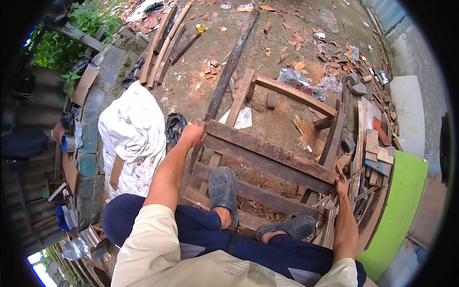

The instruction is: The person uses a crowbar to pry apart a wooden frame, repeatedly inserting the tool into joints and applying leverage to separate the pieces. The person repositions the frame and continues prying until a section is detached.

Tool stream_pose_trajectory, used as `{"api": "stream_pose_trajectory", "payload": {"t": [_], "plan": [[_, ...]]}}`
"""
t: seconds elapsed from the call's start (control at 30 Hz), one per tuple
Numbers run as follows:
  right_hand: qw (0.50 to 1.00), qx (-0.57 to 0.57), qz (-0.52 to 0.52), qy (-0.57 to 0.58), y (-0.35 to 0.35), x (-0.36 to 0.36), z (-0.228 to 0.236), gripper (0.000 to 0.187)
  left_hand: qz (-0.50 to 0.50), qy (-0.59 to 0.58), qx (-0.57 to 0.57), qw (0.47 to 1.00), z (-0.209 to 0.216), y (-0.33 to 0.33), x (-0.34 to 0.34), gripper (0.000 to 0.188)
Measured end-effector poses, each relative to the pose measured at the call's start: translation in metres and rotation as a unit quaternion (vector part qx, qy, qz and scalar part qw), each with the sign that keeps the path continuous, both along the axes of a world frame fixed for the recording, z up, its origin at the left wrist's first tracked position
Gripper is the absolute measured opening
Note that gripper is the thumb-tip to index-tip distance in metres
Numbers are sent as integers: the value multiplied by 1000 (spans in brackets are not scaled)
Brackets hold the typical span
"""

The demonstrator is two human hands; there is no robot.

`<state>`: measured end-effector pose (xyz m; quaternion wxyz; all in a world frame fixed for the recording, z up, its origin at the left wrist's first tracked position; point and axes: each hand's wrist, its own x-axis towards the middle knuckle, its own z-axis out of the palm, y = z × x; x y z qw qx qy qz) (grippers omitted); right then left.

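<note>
My left hand [192, 135] is curled tight around the left end of a long dark board [270, 151], and my right hand [342, 187] grips its right end. The board spans the old wooden frame [294, 94] in front of my knees, with my grey left clog [223, 190] just beside it and a white cloth [130, 125] to the left

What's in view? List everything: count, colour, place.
wooden frame: one, brown, centre
sheet: one, white, left
black bag: one, black, beside sheet
beam: one, black, upper centre
wood strips: several, brown, upper left
plastic pieces: several, clear, beyond frame
leaves: many, brown, over ground
wood scraps: many, brownish, right
panel: one, green, right
plants: several, green, upper left
clogs: two, grey, on feet
left hand: one, on frame's left end
right hand: one, on frame's right end
</note>
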<state>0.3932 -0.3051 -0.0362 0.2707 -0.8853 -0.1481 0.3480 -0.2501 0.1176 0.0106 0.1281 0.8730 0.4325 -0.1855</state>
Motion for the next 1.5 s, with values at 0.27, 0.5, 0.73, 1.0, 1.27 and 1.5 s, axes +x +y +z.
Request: {"api": "stream_pose_trajectory", "payload": {"t": [0.27,0.5,0.73,1.0,1.27,1.5], "plan": [[999,11,3,-30,-3,0,-2,54,-10,-58,41,997,3,-10,2,43],[999,-20,24,-44,-1,-1,2,53,-39,-105,62,992,-9,-10,-8,39],[999,-16,-4,-43,4,-14,16,53,-54,-82,36,995,-15,-1,-9,43],[999,-15,13,-46,7,-25,21,52,-68,-97,33,992,-21,14,-23,49],[995,-53,-5,-86,4,-7,9,53,-63,-148,40,986,-17,11,-14,44],[996,-70,-31,-46,18,-28,27,54,-76,-104,44,991,-5,13,-13,43]]}}
